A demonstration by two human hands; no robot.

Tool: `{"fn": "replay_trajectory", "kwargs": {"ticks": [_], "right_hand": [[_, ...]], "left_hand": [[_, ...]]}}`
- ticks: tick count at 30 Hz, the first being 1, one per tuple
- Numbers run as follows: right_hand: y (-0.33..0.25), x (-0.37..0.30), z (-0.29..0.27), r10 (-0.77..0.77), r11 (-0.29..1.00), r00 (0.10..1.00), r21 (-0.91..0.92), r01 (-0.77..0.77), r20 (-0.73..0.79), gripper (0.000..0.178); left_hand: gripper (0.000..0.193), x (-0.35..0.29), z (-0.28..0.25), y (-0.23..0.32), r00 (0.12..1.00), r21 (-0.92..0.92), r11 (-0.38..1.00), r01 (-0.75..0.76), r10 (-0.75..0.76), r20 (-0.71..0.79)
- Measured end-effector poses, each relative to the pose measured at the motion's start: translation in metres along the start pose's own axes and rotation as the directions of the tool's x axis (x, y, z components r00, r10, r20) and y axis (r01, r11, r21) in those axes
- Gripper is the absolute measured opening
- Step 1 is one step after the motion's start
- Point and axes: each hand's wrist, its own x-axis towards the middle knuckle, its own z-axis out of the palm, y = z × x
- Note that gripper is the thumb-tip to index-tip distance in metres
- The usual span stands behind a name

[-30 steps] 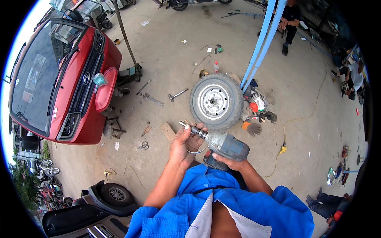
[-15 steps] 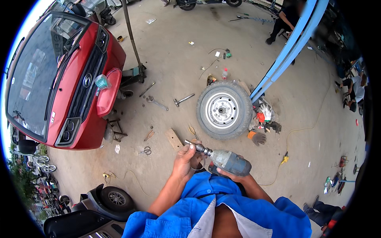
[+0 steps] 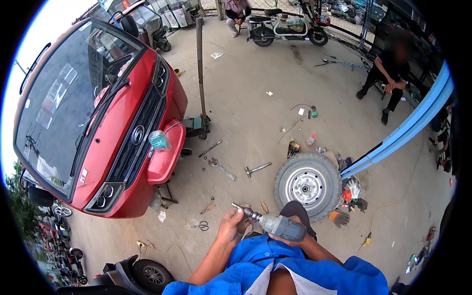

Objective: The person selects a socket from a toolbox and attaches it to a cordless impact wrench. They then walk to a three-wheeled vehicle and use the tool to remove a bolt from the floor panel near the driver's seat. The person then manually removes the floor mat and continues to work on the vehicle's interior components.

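In front of my blue jacket I hold a grey cordless impact wrench [image 3: 281, 227], its nose pointing left. My right hand [image 3: 296, 241] is wrapped round its grip, mostly hidden under the body. The fingers of my left hand [image 3: 231, 225] close on the slim socket piece [image 3: 241, 207] at the nose, with the thumb on top. A thin loop [image 3: 248, 230] hangs by the left fingers; what it belongs to I cannot make out. Just beyond my knee lies a wheel with tyre [image 3: 305, 186], flat on the ground, its silver rim facing up.
A red vehicle cab [image 3: 105, 142] stands at left. An adjustable wrench [image 3: 222, 168], hammer [image 3: 258, 169], scissors [image 3: 203, 225] and pliers [image 3: 208, 207] lie on the floor. Gloves [image 3: 339, 218] lie beside the tyre, near a blue post [image 3: 403, 130]. A seated person [image 3: 388, 73] is at far right.
My view has tilted up and swung left, bringing in more of the scooter and people at the back. My knee now shows beside the tyre. Both hands keep hold of the impact wrench.
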Motion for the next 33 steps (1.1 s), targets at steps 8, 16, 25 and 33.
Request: {"fn": "replay_trajectory", "kwargs": {"ticks": [8,16,25,33], "right_hand": [[0.061,0.111,-0.017,-0.119,0.993,0.987,0.029,0.117,0.104,0.027],[0.168,0.261,-0.072,0.059,0.993,0.974,0.087,-0.08,0.219,0.036],[0.255,0.478,-0.241,0.24,0.971,0.951,-0.035,-0.237,0.196,0.029],[0.271,0.659,-0.335,0.267,0.961,0.96,-0.096,-0.26,0.078,0.026]], "left_hand": [[0.035,0.084,-0.01,0.048,0.989,-0.128,0.989,-0.079,0.062,-0.131],[0.033,0.254,-0.003,0.096,0.947,-0.148,0.985,-0.085,0.033,-0.32],[0.031,0.534,0.089,0.198,0.959,-0.147,0.983,0.112,-0.145,-0.245],[0.032,0.7,0.173,0.295,0.982,-0.229,0.959,0.165,-0.182,-0.057]]}}
